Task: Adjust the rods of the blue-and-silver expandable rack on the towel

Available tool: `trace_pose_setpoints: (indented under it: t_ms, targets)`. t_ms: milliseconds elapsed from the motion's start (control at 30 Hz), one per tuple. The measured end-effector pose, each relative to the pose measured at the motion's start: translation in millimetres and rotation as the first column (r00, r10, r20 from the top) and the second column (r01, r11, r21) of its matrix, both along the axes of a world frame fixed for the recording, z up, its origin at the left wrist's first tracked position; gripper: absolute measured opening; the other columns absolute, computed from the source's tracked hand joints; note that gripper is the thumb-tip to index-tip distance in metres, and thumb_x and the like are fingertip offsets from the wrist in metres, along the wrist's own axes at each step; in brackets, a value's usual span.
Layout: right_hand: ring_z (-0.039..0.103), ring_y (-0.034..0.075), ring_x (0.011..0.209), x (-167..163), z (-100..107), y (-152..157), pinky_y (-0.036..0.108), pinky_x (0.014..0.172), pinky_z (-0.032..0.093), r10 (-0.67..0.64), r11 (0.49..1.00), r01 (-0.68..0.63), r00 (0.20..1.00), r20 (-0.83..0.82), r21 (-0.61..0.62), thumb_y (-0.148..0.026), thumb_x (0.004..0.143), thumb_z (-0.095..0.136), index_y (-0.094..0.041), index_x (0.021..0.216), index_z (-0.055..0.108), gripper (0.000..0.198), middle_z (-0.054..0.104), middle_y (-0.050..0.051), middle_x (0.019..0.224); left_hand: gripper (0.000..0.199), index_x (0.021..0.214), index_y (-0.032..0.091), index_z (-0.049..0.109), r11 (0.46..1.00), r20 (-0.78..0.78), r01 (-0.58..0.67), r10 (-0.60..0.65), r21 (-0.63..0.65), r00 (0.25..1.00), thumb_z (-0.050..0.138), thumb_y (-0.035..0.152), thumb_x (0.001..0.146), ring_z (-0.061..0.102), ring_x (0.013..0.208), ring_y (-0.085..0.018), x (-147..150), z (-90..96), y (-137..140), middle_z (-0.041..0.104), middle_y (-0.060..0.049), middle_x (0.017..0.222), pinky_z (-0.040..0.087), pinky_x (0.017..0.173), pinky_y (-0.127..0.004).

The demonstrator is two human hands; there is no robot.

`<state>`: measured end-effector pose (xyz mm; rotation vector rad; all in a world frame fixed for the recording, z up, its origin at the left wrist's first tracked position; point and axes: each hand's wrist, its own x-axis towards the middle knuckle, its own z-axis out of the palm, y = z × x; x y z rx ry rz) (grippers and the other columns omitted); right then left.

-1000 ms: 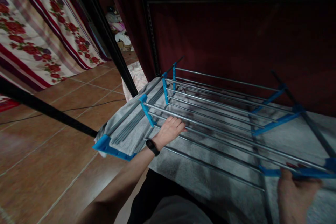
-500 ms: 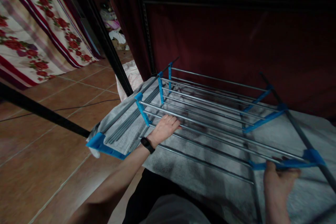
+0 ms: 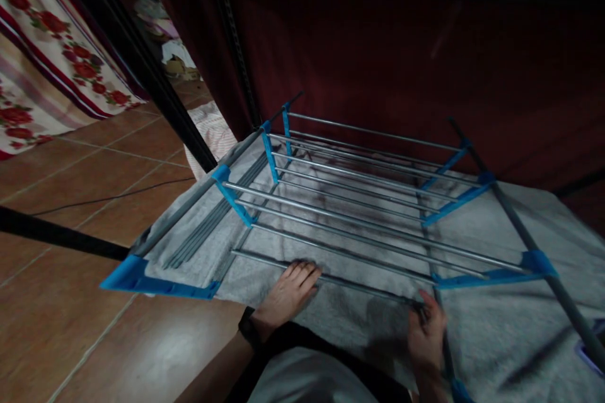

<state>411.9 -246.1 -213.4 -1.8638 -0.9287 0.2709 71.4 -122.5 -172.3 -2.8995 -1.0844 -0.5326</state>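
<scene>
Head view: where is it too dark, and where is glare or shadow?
Head view: maroon backdrop sinks into darkness near the top; same view: pale glare on the tiled floor; same view: soft shadow on the grey cloth beside the right hand.

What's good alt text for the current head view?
A person's right hand grips one end of a metal rod, left hand farther along it, in front of a blue-and-metal rack on gray cloth.

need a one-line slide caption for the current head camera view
A left hand over a metal rod and a right hand holding its end, beside a blue-bracketed rack on grey fabric.
</scene>
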Motion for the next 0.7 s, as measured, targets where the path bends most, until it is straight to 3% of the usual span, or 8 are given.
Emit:
trace_pose_setpoints:
  t_ms: [100,233,367,467,700]
  targets:
    - [0.059,0.033,0.121,-11,-10,3,0.056,0.109,0.041,0.157,0.981,-0.127,0.964,0.213,-0.147,-0.039,0.091,0.047,-0.023,0.122,0.065,0.039,0.065,0.012,0.125,0.040,0.144,0.021,0.053,0.997,-0.047,-0.045,0.042,-0.063,0.998,0.050,0.022,0.104,0.059,0.128,-0.021,6,0.0,6,0.067,-0.008,0.133,0.044,0.115,-0.040]
    - [0.064,0.029,0.117,-24,-4,11,0.055,0.108,0.036,0.218,0.955,-0.091,0.860,0.461,-0.283,-0.027,0.095,0.039,-0.025,0.124,0.067,0.041,0.071,0.010,0.126,0.035,0.127,0.022,0.061,0.998,-0.058,-0.014,0.010,-0.060,0.998,0.051,0.005,0.097,0.064,0.115,-0.020,7,3.7,14,0.070,-0.004,0.121,0.046,0.109,-0.037]
    - [0.067,0.027,0.108,-29,11,17,0.057,0.115,0.028,0.187,0.970,-0.045,0.767,0.613,-0.239,-0.017,0.096,0.044,-0.026,0.117,0.070,0.034,0.075,0.008,0.117,0.031,0.115,0.020,0.065,0.993,0.095,-0.005,-0.006,0.114,0.996,0.041,0.007,0.099,0.069,0.096,-0.021,-2,-4.7,15,0.074,-0.005,0.101,0.050,0.092,-0.035]
    - [0.066,0.024,0.102,-29,27,25,0.055,0.119,0.026,0.159,0.983,-0.057,0.740,0.653,-0.175,-0.012,0.097,0.046,-0.026,0.111,0.070,0.030,0.075,0.005,0.108,0.024,0.106,0.021,0.065,0.991,0.192,-0.016,-0.010,0.134,0.981,0.043,0.015,0.102,0.067,0.080,-0.019,-9,-6.4,18,0.072,-0.002,0.086,0.050,0.080,-0.033]
    - [0.064,0.022,0.110,-21,67,53,0.053,0.125,0.026,0.151,0.988,-0.100,0.760,0.632,-0.115,-0.010,0.099,0.045,-0.026,0.113,0.068,0.031,0.071,0.004,0.112,0.029,0.117,0.022,0.066,0.984,0.202,0.017,-0.053,0.176,0.978,0.042,0.034,0.107,0.069,0.079,-0.021,-5,14.8,26,0.075,-0.003,0.090,0.050,0.078,-0.034]
